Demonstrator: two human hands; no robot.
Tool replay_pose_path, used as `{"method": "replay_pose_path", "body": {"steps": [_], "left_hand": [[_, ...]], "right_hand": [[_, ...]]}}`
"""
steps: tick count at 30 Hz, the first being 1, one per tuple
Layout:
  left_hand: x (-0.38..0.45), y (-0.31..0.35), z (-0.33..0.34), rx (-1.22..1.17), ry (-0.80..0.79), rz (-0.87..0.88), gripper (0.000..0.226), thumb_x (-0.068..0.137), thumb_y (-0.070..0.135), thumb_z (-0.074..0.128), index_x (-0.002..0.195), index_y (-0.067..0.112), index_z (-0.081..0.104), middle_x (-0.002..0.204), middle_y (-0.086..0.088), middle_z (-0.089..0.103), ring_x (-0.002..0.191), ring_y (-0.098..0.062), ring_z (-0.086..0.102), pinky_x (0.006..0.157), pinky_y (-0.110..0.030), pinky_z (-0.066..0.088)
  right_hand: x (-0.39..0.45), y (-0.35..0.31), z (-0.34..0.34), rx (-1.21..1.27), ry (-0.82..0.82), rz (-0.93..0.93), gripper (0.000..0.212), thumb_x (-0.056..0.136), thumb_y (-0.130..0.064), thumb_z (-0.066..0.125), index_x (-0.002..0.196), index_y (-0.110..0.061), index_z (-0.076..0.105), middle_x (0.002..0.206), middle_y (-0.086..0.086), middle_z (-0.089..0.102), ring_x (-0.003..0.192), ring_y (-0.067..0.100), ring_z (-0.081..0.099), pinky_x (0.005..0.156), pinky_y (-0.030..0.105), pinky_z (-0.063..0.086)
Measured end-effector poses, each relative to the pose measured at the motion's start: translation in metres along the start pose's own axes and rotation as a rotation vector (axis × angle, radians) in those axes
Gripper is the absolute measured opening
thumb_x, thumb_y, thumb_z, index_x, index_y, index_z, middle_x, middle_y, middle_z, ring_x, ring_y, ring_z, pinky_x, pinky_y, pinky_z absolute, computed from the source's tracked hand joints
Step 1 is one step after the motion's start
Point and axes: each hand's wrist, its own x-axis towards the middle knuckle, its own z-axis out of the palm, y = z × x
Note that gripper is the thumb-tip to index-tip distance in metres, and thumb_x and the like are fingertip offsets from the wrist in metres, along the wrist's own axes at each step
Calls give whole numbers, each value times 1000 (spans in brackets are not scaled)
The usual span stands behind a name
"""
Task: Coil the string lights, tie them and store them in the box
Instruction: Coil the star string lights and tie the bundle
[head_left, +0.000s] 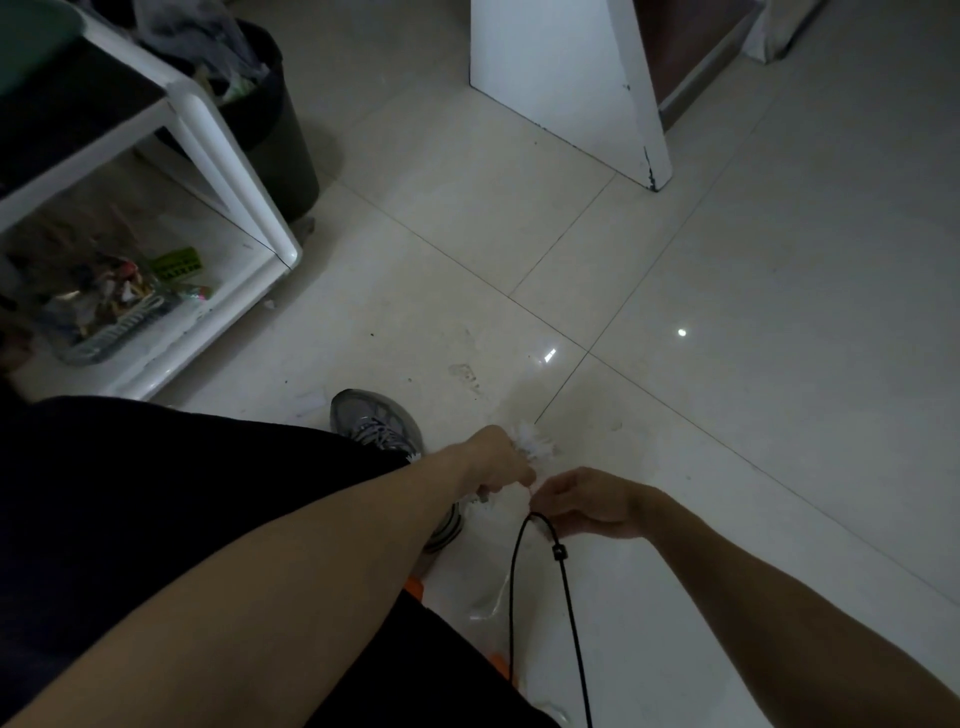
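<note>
Head view, looking down at a pale tiled floor (675, 291), dim light. Landmark: the grey sneaker (376, 423).

Just right of the sneaker, left hand (501, 460) clenched around a white bristly bundle of string lights (535, 447), bundle sticking out past the knuckles, above the floor. Further right of the sneaker and slightly nearer the camera, right hand (589, 501), fingers curled and pinching at the near end of the bundle, fingertips close to the left hand's. Below the right hand, a black cord (566, 587) looping up to the fingers and running down out of the bottom edge, with a small black toggle on it; cannot tell whether gripped or merely hanging there.

Nearer the camera than the sneaker, something clear and plastic (491, 597) with an orange edge, too blurred to identify.

Up and left of the sneaker, a white shelf unit (234, 171) holding a basket of clutter (104, 312). Behind that, a black bin (280, 124). Far beyond the sneaker, a white panel (566, 88) standing on the floor.
</note>
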Motion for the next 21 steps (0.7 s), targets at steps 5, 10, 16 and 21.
{"method": "replay_pose_path", "body": {"steps": [5,10,16,21], "left_hand": [[2,-1,3,57,-35,-34,27,91,16,65,71,10,49,67,-7,48,53,-19,43,46,-26,38],[3,-3,3,56,-83,2,15,96,18,57,88,6,62,69,-1,62,50,-14,41,43,-21,35],[4,-5,5,-115,-82,8,14,97,20,58,99,6,61,104,-12,75,46,-10,36,37,-15,30],[12,-5,5,-195,-119,-27,19,90,24,68,83,6,66,101,-18,75,45,-12,34,45,-22,31]], "right_hand": [[-10,-5,-7,-252,117,-51,7,91,-6,69,87,-9,73,87,6,72,86,21,63,88,36,53],[-18,-21,-13,-464,133,-57,17,90,-19,73,80,-6,68,62,-1,54,60,13,54,65,28,53],[-29,-40,-13,-628,150,-181,9,92,-13,70,86,-16,75,68,-4,64,60,9,51,61,24,46],[-30,-53,-5,-714,230,-347,15,84,-4,77,88,-18,75,85,-1,76,77,10,72,79,23,59]]}}
